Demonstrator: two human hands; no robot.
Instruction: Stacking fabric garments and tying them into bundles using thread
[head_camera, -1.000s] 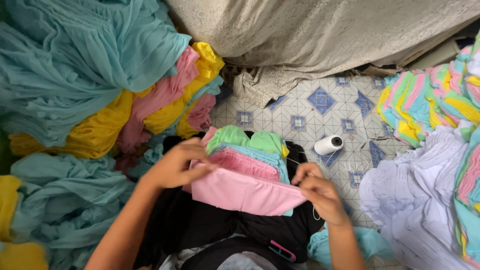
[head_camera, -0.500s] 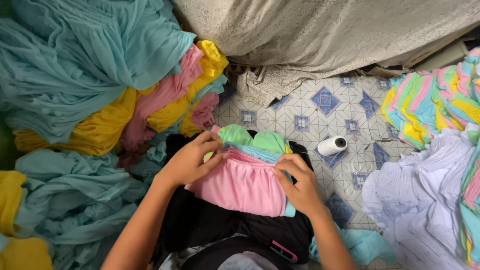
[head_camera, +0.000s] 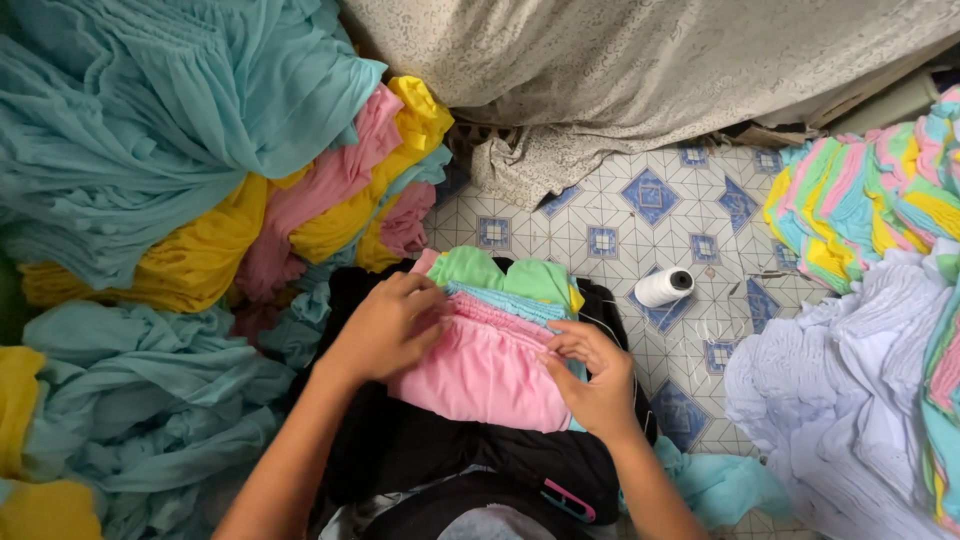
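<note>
Head view, looking down at a lap and a tiled floor.

Item 1: layered fabric bundle, resting on the person's dark-clothed lap. Pink gathered piece on top, teal strip beneath its upper edge, green piece at the far end, a sliver of yellow at the right.

Item 2: left hand, lying on the bundle's upper left edge, fingers curled and pressing the gathered pink seam. Half a second ago the same hand sat higher, nearer the green layer; it has since slid down onto the pink.

Item 3: right hand, at the bundle's right edge, thumb and forefinger closed in a pinch on the pink cloth. A second ago it lay lower and flatter, off to the side. Judged from this, the hands have gone from spreading the piece to gripping its seam line.

Item 4: white thread spool, lying on the patterned floor tiles, right of the bundle, apart from both hands; position unchanged.

Item 5: surrounding stock. Teal, yellow and pink cloth heaps at left; grey cloth above; striped multicolour stack and white gathered fabric at right.
</note>
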